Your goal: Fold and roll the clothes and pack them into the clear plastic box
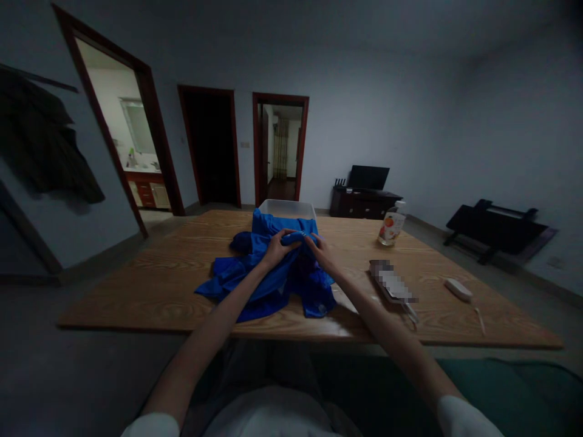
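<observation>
Crumpled blue fabric garment, held by both hands.
Left hand and right hand pinch its raised upper fold between them; the rest lies beneath on the wooden table.

Wooden worktop, carrying blue garment at centre. Behind garment, white tub. Right of garment, blurred flat item; further right, small white device; bottle behind those.
</observation>
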`<state>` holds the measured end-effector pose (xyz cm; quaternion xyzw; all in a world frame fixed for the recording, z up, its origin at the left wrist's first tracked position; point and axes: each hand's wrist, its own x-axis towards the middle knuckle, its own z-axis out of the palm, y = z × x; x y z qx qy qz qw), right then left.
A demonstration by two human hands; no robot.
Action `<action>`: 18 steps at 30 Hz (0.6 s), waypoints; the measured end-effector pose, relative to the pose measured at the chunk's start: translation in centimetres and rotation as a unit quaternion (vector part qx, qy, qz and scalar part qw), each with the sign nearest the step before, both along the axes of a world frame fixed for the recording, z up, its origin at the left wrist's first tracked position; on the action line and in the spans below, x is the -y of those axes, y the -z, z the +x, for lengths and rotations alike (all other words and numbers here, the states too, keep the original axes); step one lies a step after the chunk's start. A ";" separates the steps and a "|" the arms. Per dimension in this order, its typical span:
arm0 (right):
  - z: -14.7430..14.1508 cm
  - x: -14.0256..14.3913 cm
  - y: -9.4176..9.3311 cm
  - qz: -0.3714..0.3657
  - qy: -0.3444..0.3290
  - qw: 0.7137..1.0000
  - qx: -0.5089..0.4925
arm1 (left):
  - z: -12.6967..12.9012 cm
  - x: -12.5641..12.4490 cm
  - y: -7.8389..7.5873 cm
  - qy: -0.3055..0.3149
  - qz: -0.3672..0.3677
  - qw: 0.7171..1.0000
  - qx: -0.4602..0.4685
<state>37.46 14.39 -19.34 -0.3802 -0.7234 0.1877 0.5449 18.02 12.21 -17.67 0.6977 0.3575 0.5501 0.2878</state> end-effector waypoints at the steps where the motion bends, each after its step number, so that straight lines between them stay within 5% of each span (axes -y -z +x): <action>1: 0.1 -0.1 0.1 -0.003 0.006 1.000 -0.016 | 0.3 0.2 0.0 -0.015 0.029 0.999 -0.040; 4: 0.6 -0.6 0.3 -0.013 0.016 0.998 -0.059 | 0.8 0.9 0.2 -0.024 0.079 0.985 -0.154; 10: 1.2 -1.2 0.3 -0.029 0.022 0.996 -0.080 | 0.1 1.4 -0.4 -0.011 0.065 0.962 -0.265; 18: 0.2 -0.1 0.3 0.020 0.006 1.000 0.013 | -0.8 -0.6 0.3 0.049 -0.013 0.984 -0.171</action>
